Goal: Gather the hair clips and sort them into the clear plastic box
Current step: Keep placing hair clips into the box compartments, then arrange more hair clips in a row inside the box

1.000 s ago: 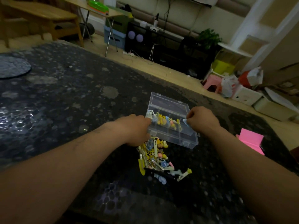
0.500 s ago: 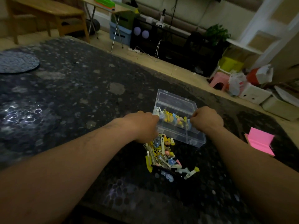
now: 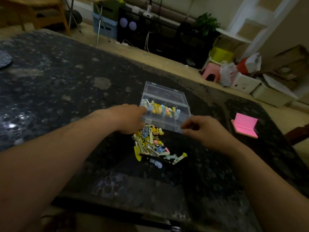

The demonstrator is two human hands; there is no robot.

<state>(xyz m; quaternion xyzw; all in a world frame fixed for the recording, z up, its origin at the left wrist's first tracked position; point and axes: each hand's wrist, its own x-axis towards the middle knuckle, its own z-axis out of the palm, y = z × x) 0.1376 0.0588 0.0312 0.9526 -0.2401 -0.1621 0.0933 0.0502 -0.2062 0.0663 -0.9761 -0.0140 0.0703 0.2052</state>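
Left hand [image 3: 132, 120] holds the clear box [image 3: 165, 125], right hand [image 3: 200, 129] pinches its corner.

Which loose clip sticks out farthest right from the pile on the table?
The pale clip with the yellow knob, at the pile's near right edge. It angles out alone; the others lie bunched below the clear box.

dim room behind a dark speckled table [image 3: 50, 81]

a pale wooden floor [image 3: 133, 54] runs past the table's far edge. a wooden bench [image 3: 41, 7] stands at far left, then a blue storage box [image 3: 103, 25] and a low black cabinet [image 3: 158, 36] with cables trailing down. a green plant [image 3: 206, 22] sits by a white shelf unit [image 3: 242, 17]. a pink stool [image 3: 210, 72], a yellow-green bin [image 3: 220, 54] and white boxes [image 3: 244, 82] crowd the floor at right.
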